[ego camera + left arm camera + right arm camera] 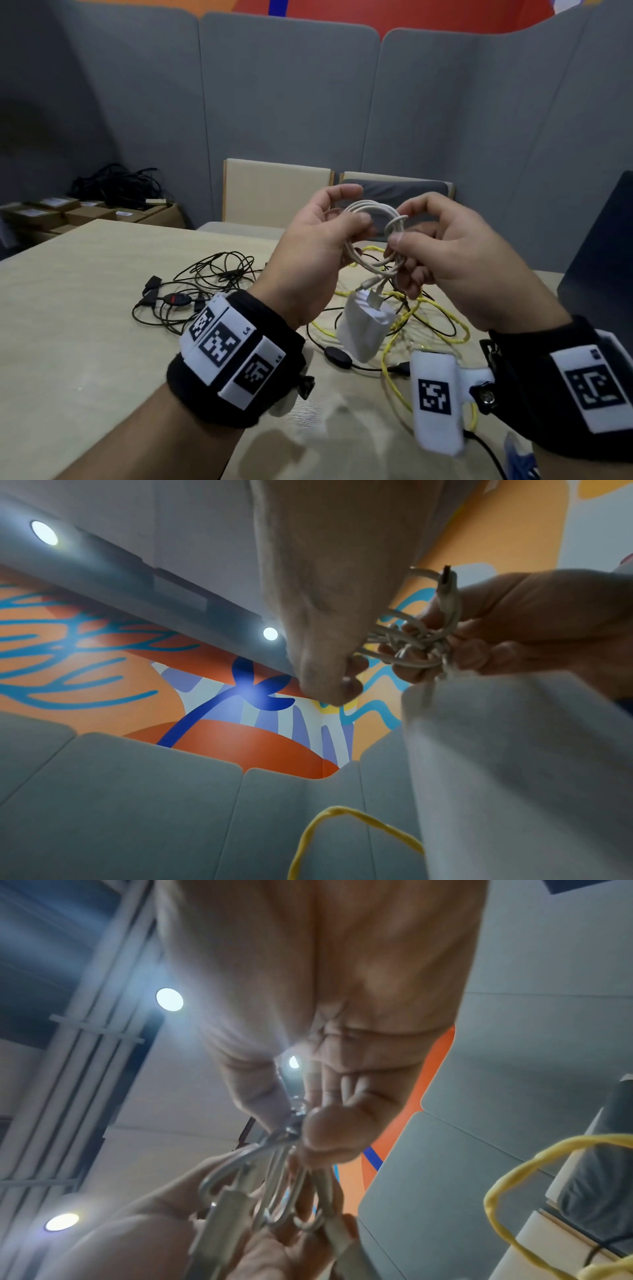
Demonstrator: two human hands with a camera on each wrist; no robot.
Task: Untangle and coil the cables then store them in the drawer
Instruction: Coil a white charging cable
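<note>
Far left on the surface [78, 308]: black cables [191, 291] lie loose, not yet sorted. Centre, held up in the air: left hand [308, 253], fingers curled round the left side of the white cable [368, 209], which is wound into several loops w/ the charger block [364, 325] hanging below. Right hand [455, 257]: thumb and fingers pinch the loops' right side, where a small turn crosses the bundle. Yellow cable [435, 315] sprawls under both, near right. Step looks like coiling, approx finishing the white one. Next prob: tuck the free plug end so the coil holds, w/o letting the loops spring. No drawer in view.
</note>
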